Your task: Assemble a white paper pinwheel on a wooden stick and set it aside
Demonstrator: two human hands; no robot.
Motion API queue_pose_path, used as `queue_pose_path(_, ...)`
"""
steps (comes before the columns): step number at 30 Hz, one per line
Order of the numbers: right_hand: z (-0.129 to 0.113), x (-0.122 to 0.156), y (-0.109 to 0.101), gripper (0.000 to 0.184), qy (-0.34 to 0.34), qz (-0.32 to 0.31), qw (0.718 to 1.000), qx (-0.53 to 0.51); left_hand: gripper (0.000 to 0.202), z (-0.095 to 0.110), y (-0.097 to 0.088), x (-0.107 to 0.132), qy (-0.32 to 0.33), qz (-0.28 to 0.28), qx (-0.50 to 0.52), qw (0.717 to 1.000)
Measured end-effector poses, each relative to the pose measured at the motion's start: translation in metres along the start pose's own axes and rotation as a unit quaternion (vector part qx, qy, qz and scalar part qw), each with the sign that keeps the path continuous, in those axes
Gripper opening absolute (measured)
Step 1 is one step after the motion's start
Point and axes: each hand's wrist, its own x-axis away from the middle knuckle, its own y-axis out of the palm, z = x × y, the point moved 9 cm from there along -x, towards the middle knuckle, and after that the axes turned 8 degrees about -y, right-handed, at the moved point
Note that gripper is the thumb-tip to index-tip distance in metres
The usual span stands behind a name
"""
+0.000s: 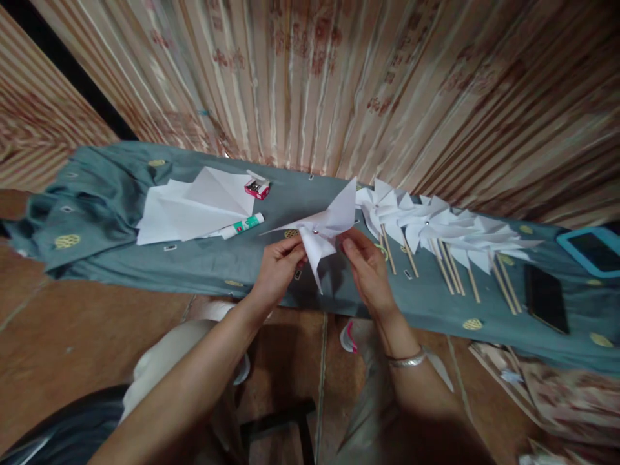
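Note:
A white paper pinwheel (323,227) with a small metal pin at its centre is held above a teal cloth (203,255). My left hand (277,266) pinches its left lower blade, fingers closed. My right hand (367,266) grips it from the right and behind, fingers curled; a silver bangle (407,359) is on that wrist. To the right lies a row of several finished white pinwheels on wooden sticks (438,239).
White paper sheets (194,205), a glue stick (243,225) and a small red box (257,188) lie at the left of the cloth. A dark phone (546,298) and a blue-framed tablet (591,249) sit at the right. Striped curtains hang behind; brown floor below.

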Motion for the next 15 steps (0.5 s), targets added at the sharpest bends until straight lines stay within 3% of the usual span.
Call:
queue_pose_path(2, 0.014, 0.004, -0.012, 0.032, 0.044, 0.052, 0.998, 0.008, 0.020, 0.006, 0.001, -0.003, 0.011, 0.009, 0.018, 1.000)
queue_pose_path(5, 0.035, 0.014, -0.015, 0.036, 0.112, 0.056, 0.992, 0.019, 0.023, 0.017, 0.007, -0.005, 0.026, 0.009, 0.052, 0.998)
queue_pose_path(7, 0.044, 0.022, -0.007, 0.036, 0.145, 0.015, 0.989, 0.029, 0.024, 0.023, 0.010, -0.006, 0.036, 0.006, 0.075, 0.997)
queue_pose_path(10, 0.054, 0.037, 0.018, 0.032, 0.180, -0.100, 0.976, 0.065, 0.023, 0.027, 0.011, -0.009, 0.041, 0.012, 0.099, 0.994)
queue_pose_path(13, 0.056, 0.053, 0.048, 0.027, 0.177, -0.199, 0.962, 0.064, 0.024, 0.029, 0.011, -0.011, 0.045, 0.012, 0.112, 0.993)
queue_pose_path(15, 0.055, 0.058, 0.061, 0.023, 0.160, -0.225, 0.960, 0.054, 0.022, 0.031, 0.012, -0.011, 0.052, 0.012, 0.115, 0.992)
